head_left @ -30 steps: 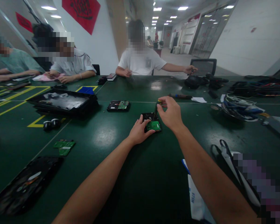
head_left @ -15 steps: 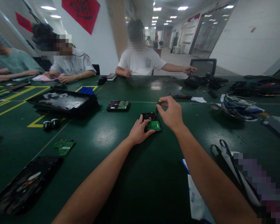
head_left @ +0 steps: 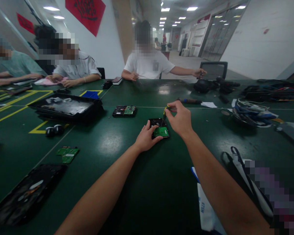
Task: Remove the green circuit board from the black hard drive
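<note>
A black hard drive point(head_left: 158, 123) with a green circuit board point(head_left: 161, 132) lies on the dark green table point(head_left: 127, 169) in front of me. My left hand point(head_left: 145, 138) grips its near left corner, thumb and fingers closed on the edge. My right hand point(head_left: 180, 119) hovers just above the drive's right side and pinches the top of a small screwdriver point(head_left: 163, 116) with a yellow and black handle. The screwdriver stands nearly upright with its tip on the drive.
A second hard drive point(head_left: 124, 111) lies further back, beside a black tray point(head_left: 66, 107). Loose green boards point(head_left: 67, 154) and another black tray point(head_left: 24, 192) sit at the near left. Cables point(head_left: 252, 112) are piled at the right. Three people sit along the far side.
My right hand's fingers have shifted slightly on the screwdriver's handle, which now shows more yellow. My left hand and the drive stay where they were.
</note>
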